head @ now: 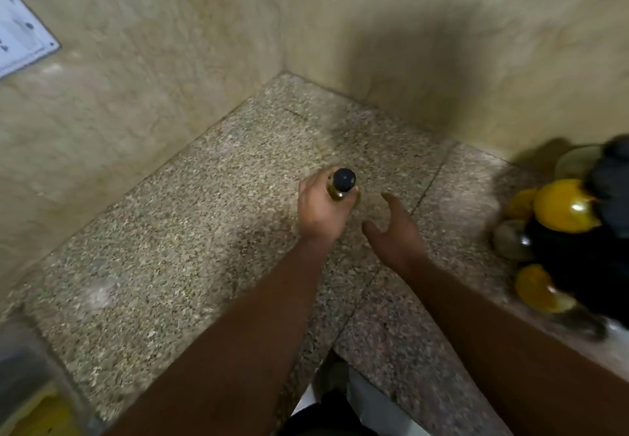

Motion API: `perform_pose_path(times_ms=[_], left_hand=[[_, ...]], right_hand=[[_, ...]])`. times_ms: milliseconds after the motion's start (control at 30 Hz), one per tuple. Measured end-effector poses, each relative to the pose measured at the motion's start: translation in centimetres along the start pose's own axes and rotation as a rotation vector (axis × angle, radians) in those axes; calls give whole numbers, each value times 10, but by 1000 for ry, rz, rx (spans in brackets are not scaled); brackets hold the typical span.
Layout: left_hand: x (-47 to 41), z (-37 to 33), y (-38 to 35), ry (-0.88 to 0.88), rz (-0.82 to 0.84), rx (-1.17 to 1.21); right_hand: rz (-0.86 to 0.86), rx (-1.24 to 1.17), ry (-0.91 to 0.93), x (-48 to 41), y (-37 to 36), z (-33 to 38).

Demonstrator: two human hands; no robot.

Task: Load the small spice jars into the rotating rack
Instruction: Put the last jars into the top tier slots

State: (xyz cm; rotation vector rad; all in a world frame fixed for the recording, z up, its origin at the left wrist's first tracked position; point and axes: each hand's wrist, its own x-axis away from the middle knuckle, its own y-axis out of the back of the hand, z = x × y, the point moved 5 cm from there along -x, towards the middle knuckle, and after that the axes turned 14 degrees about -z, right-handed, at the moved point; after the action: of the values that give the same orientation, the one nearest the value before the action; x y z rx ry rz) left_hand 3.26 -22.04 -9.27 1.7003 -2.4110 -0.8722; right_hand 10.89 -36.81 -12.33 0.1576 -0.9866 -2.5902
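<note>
Speckled granite table (190, 231) filled most of my view, running into a corner between two beige marbled walls (153, 61). A seam crossed the stone on the right, with a pinker slab beyond it. White switch plate (20, 34) sat on the left wall, at the frame edge.

Rotating rack (578, 241) stood at the far right of the table, blurred: a dark frame carrying jars with yellow and greenish contents, black caps showing. Exact count of jars could not be made out.

Blurred clear container (37, 398) with something yellow inside sat at the bottom left corner.

My left hand (321, 207) was clenched around a small spice jar (341, 185), held upright over the middle of the table, black cap up, amber glass showing below it. The jar was well apart from the rack.

My right hand (396, 228) hung just beside the left, fingers spread and slack, gripping nothing, not touching the jar.
</note>
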Motion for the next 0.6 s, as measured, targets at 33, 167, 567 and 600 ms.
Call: perform_pose_path(times_ms=[33,167,567,600], left_hand=[[9,-12,-6,-24,25,1],[50,-58,-27,-96,115,8],[180,-163,-73,-316,310,188],[188,-168,-79,-323,347,199]], right_hand=[[-33,-25,-27,5,14,-8],[-160,-60,-112,28,72,-39],[-662,-511,-392,101,219,-115],[-698,-575,-419,104,229,-120]])
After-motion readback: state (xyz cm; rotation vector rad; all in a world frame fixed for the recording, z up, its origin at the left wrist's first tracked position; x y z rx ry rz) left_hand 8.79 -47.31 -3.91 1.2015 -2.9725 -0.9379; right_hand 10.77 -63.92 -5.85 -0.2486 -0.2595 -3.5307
